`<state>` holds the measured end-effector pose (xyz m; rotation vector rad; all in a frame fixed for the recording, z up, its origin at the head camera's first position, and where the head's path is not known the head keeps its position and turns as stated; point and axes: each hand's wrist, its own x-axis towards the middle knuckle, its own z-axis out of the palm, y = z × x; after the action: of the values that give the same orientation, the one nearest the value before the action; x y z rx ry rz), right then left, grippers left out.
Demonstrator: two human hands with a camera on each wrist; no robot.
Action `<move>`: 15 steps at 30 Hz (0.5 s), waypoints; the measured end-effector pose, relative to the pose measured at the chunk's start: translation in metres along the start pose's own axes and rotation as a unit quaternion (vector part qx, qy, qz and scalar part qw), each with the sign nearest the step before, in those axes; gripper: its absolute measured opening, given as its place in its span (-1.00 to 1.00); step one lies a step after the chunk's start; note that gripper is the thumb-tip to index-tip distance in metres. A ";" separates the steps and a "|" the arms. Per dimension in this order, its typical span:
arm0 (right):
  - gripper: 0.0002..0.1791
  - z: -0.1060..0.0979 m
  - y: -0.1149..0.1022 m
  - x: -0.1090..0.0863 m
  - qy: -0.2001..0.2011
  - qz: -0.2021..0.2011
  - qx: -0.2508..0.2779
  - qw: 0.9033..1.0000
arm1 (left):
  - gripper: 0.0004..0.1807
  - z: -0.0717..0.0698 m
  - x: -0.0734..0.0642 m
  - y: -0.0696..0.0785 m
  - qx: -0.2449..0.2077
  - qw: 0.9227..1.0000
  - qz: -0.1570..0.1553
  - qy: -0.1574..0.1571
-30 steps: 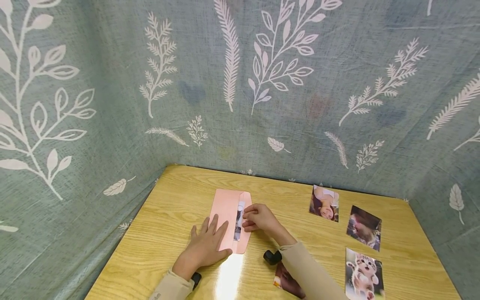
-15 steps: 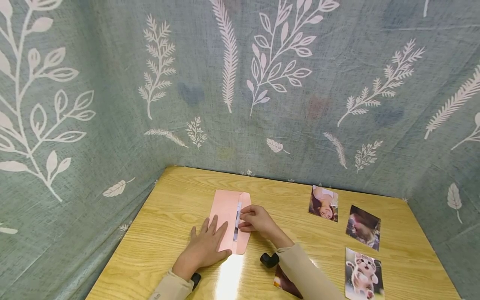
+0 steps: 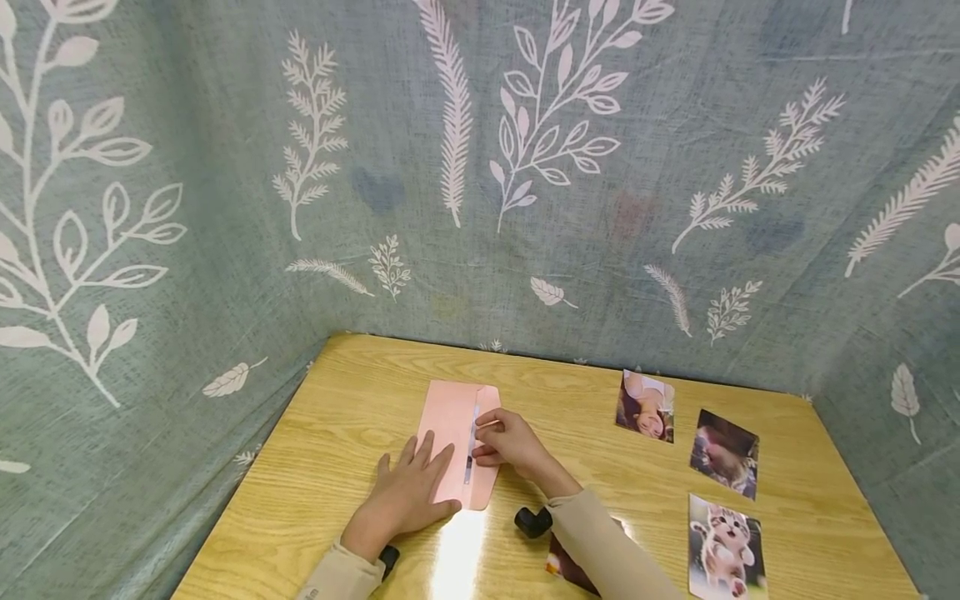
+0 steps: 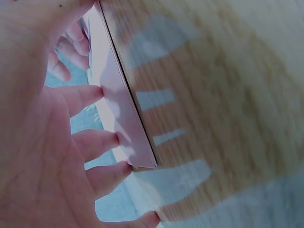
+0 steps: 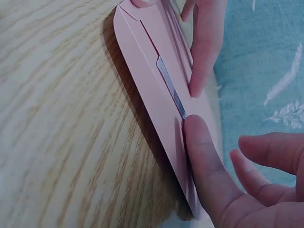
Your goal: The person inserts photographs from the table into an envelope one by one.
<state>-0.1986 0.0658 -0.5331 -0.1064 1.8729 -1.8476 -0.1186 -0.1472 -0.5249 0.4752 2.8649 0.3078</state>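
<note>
A pink envelope (image 3: 450, 406) lies on the table with its flap spread out to the right. A thin strip of a photo (image 3: 468, 472) shows along its opening; the rest is inside. My left hand (image 3: 408, 493) rests on the envelope's left part, fingers spread. In the left wrist view, its fingertips touch the pink paper (image 4: 129, 128). My right hand (image 3: 517, 446) is over the flap, at the photo's edge. The right wrist view shows one outstretched digit (image 5: 202, 147) pressing at the slit, beside the photo's strip (image 5: 171, 86); the other fingers stay apart from it.
To the right lie a portrait photo (image 3: 647, 407), a dark photo (image 3: 724, 454) and a kitten photo (image 3: 726, 546). Another photo (image 3: 567, 567) is partly under the right sleeve (image 3: 611, 542). A patterned curtain (image 3: 480, 275) stands behind the wooden table (image 3: 360, 392).
The photo has slid left into the envelope, from a wide strip to a thin one. My right hand has moved slightly left with it. The left hand has stayed in place.
</note>
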 end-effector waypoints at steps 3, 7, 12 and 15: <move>-0.69 0.001 -0.001 -0.001 0.000 -0.003 -0.004 1.000 | -0.04 0.000 0.000 0.000 0.003 1.000 0.001 0.002; -0.68 -0.001 -0.001 -0.004 0.000 -0.006 -0.014 1.000 | -0.04 0.001 0.000 0.001 -0.001 1.000 0.005 0.004; -0.65 -0.009 -0.007 -0.019 -0.006 -0.029 -0.028 0.999 | -0.04 0.001 0.001 0.001 -0.006 1.000 0.003 -0.001; -0.60 -0.016 -0.014 -0.034 -0.011 -0.057 -0.038 0.998 | -0.04 0.001 0.001 0.000 -0.006 1.000 -0.001 -0.006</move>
<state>-0.1797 0.0927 -0.5103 -0.2634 1.9593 -1.8399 -0.1196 -0.1462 -0.5259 0.4689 2.8506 0.3211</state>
